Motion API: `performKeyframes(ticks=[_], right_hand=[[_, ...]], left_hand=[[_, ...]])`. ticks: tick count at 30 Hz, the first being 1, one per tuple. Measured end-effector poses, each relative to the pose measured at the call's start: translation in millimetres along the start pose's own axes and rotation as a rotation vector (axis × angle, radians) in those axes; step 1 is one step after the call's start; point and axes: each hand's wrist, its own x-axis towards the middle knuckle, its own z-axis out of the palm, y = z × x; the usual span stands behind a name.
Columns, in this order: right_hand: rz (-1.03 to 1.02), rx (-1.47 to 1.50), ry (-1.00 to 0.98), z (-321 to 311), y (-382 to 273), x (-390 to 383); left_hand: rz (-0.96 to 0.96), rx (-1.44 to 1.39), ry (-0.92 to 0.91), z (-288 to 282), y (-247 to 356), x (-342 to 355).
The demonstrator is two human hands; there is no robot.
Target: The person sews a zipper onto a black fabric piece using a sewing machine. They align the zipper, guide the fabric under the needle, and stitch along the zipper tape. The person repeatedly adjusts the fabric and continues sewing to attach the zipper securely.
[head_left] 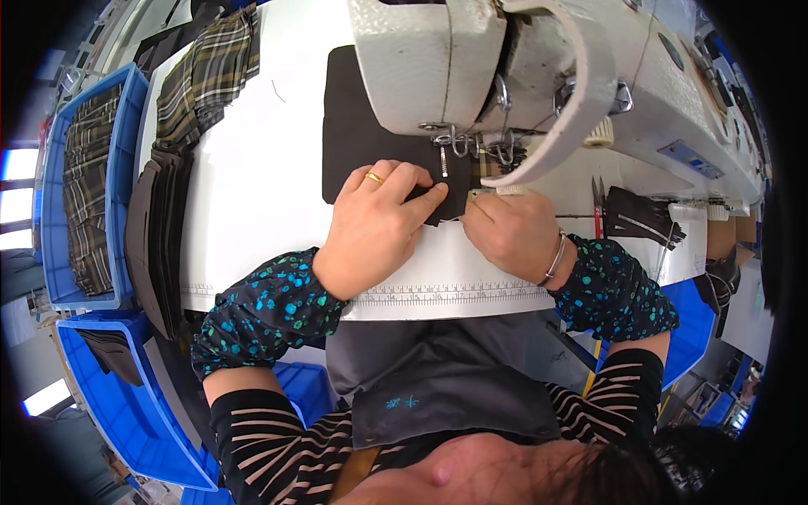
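Observation:
A dark brown fabric piece (347, 126) lies flat under the head of a white sewing machine (412, 76). My left hand (374, 223), a ring on one finger, rests on its near edge, thumb and index finger closed together on the cloth. Just right of it, my right hand (509, 231) is closed, fingers curled beside the machine's curved guard (581, 109); what its fingertips hold is hidden. A thin light thread shows between the two hands. Beyond my fingertips sits the metal presser foot (443, 160), with a bit of plaid cloth (486, 167) to its right.
Folded dark fabric pieces (156, 244) and plaid cloth (206, 76) lie at the table's left. A blue bin (130, 177) beside them holds more plaid; another blue bin (143, 421) stands below. Scissors (598, 206) and dark strips (635, 217) lie right. A ruler strip (446, 296) lines the front edge.

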Motion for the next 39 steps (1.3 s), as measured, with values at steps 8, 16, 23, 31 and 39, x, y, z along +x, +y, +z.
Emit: performKeyframes(ticks=[8, 16, 23, 31, 39], right_hand=[[-0.009, 0.006, 0.016, -1, 0, 0], [-0.006, 0.016, 0.015, 0, 0, 0], [-0.019, 0.015, 0.026, 0, 0, 0], [0.063, -0.025, 0.181, -8, 1, 7], [0.107, -0.048, 0.024, -4, -2, 1]], left_hand=[[0.003, 0.017, -0.013, -1, -1, -1], [0.038, 0.043, -0.006, 1, 2, 0], [0.056, 0.084, -0.001, 4, 3, 0], [0.120, 0.191, -0.007, 8, 5, -3], [0.164, 0.178, 0.008, 12, 1, -5]])
